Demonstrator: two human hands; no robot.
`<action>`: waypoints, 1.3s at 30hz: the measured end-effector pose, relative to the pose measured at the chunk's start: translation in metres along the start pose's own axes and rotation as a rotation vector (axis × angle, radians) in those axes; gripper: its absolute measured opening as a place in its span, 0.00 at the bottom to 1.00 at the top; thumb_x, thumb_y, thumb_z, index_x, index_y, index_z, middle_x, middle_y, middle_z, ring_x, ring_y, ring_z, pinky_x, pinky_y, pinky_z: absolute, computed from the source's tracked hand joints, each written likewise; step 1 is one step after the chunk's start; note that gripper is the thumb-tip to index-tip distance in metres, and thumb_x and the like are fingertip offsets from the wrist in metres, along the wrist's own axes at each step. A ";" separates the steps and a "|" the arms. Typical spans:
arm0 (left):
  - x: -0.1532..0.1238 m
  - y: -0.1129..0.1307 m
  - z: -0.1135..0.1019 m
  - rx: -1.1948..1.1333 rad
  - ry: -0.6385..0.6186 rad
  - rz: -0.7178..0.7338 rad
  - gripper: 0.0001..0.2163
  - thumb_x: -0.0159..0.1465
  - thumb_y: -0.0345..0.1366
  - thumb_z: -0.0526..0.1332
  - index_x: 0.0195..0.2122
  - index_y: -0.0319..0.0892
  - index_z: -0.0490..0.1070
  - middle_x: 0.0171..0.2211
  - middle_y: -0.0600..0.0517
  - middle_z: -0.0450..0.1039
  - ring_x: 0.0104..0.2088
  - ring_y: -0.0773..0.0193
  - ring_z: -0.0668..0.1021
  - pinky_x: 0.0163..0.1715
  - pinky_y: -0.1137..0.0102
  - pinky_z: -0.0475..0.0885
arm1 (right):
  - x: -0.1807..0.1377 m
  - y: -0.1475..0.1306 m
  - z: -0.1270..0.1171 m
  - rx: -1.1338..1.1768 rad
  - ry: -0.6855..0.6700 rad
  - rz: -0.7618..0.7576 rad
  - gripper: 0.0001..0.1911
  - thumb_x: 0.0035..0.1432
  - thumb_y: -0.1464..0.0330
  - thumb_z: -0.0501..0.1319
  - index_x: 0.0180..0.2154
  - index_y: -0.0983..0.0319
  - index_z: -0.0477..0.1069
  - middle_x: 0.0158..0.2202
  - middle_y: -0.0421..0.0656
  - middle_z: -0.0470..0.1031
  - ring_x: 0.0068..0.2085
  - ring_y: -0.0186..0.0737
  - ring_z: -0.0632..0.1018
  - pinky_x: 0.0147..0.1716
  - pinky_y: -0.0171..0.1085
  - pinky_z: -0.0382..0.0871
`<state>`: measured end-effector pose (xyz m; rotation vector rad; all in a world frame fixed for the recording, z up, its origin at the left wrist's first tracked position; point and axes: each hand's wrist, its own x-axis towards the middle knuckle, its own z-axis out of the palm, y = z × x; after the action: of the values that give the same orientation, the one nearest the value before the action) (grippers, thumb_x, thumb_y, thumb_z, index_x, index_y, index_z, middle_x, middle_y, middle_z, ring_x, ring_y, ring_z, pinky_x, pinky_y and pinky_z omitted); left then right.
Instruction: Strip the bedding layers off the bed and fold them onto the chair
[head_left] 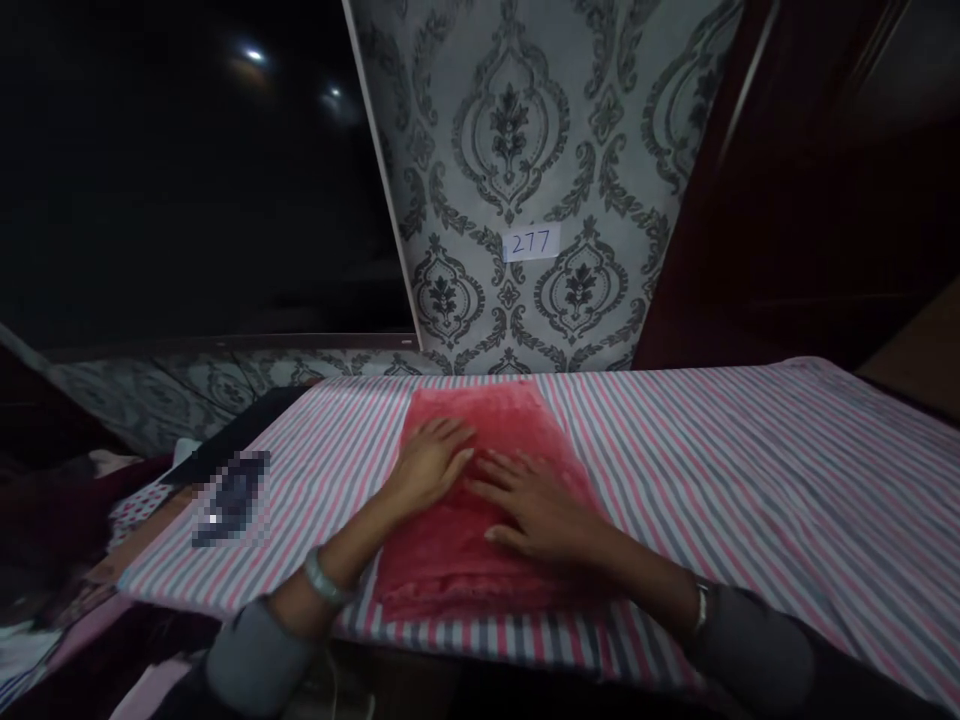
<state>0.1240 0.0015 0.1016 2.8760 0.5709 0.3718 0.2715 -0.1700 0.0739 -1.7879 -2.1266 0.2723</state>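
A red folded cloth (517, 415), soft and layered at its near edge, lies on a striped sheet. My left hand (431, 465) rests flat on the cloth's left part, fingers stretched out towards the far right. Pressed on the middle of the cloth is my right hand (536, 510), its fingers spread and pointing left. The fingertips of the two hands are close together but apart. Neither hand grips anything. A bracelet circles each wrist.
Pink, grey and white stripes mark the sheet (750, 480) over the table. A pixelated dark object (234, 498) lies at its left. Behind stand a large dark screen (195, 190) and patterned wallpaper with a paper label (531, 242) reading 277. Clothes (142, 500) are heaped at left.
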 end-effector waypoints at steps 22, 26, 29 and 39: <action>0.075 -0.071 0.052 0.083 -0.171 -0.086 0.29 0.70 0.52 0.51 0.71 0.54 0.55 0.74 0.49 0.48 0.74 0.46 0.48 0.69 0.40 0.38 | 0.025 0.006 0.020 0.280 -0.040 -0.218 0.31 0.70 0.49 0.53 0.69 0.50 0.58 0.71 0.41 0.56 0.71 0.45 0.57 0.70 0.49 0.47; 0.071 -0.066 0.033 0.166 -0.033 -0.216 0.29 0.70 0.54 0.47 0.70 0.49 0.58 0.73 0.42 0.52 0.73 0.45 0.50 0.68 0.40 0.39 | 0.061 0.046 -0.019 0.110 0.236 0.066 0.29 0.73 0.55 0.51 0.69 0.59 0.60 0.68 0.48 0.63 0.67 0.48 0.65 0.67 0.47 0.54; 0.071 -0.072 0.037 0.175 -0.043 -0.391 0.33 0.70 0.56 0.46 0.71 0.43 0.56 0.73 0.38 0.48 0.73 0.41 0.49 0.67 0.36 0.44 | 0.092 0.089 -0.026 -0.046 0.261 0.327 0.30 0.73 0.56 0.51 0.70 0.62 0.58 0.70 0.52 0.57 0.71 0.57 0.56 0.69 0.55 0.46; 0.065 -0.094 0.076 0.080 -0.051 -0.435 0.36 0.69 0.58 0.45 0.73 0.42 0.50 0.74 0.40 0.44 0.74 0.41 0.47 0.64 0.44 0.61 | 0.102 0.151 0.029 -0.099 0.197 0.479 0.33 0.71 0.49 0.48 0.71 0.54 0.54 0.73 0.49 0.50 0.72 0.57 0.53 0.67 0.58 0.50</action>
<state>0.1701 0.1027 0.0211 2.7162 1.1913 0.2088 0.3835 -0.0398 0.0063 -2.2641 -1.5835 0.1014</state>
